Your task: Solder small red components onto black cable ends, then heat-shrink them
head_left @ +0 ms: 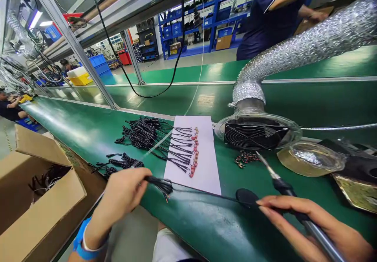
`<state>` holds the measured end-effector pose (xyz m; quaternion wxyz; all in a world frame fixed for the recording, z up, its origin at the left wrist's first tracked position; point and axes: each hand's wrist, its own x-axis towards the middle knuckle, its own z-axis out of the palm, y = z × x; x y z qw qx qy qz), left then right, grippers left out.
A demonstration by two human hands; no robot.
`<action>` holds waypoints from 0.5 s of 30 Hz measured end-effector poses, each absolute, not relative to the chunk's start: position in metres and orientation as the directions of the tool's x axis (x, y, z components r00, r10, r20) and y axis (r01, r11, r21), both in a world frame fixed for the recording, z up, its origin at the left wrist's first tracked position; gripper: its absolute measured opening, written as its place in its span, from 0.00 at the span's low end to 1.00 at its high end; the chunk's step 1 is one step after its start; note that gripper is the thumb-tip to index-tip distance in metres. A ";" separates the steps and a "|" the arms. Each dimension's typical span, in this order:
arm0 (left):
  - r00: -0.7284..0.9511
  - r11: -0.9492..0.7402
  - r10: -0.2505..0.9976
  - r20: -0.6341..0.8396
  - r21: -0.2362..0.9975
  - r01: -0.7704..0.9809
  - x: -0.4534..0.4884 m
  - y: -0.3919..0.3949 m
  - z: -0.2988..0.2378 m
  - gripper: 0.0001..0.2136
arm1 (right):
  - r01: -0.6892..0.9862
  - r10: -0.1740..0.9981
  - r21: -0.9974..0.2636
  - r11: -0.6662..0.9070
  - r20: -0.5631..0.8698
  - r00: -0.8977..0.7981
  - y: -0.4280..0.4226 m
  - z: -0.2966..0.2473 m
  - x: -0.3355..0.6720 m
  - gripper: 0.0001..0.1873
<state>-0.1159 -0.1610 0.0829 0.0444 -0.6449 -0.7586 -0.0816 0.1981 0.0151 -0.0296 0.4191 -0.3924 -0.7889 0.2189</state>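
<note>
My left hand (123, 195) is closed around a small bundle of black wires (160, 184), their stripped ends pointing right above the table's near edge. My right hand (312, 226) grips a soldering iron (281, 183) by its handle, the tip angled up and left toward the fume extractor. On a white sheet (203, 164) lie several black wires (179, 148) in a row with small red parts (194, 152) at their ends. A pile of black cables (141, 132) lies left of the sheet.
A fume extractor fan (253, 134) with a silver flexible duct (294, 50) sits behind the iron. A solder-sponge dish (312, 158) is at right. An open cardboard box (38, 187) stands at left. Another person (273, 15) stands beyond the green conveyor (88, 128).
</note>
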 end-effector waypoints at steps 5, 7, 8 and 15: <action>-0.590 0.619 0.632 0.503 0.131 0.774 -0.168 -0.146 0.089 0.12 | 0.086 0.550 -0.607 0.790 0.638 -0.539 -0.006 -0.020 0.121 0.05; -0.636 0.652 0.590 0.497 0.171 0.739 -0.189 -0.130 0.082 0.13 | 0.052 0.503 -0.576 0.816 0.661 -0.556 -0.014 -0.029 0.090 0.07; -0.644 0.649 0.595 0.481 0.185 0.738 -0.199 -0.122 0.079 0.13 | 0.080 0.482 -0.540 0.838 0.662 -0.574 -0.017 -0.035 0.078 0.08; -0.581 0.575 0.736 0.348 0.133 0.808 -0.242 -0.078 0.069 0.15 | 0.217 0.463 -0.436 0.873 0.604 -0.648 -0.004 -0.064 0.053 0.10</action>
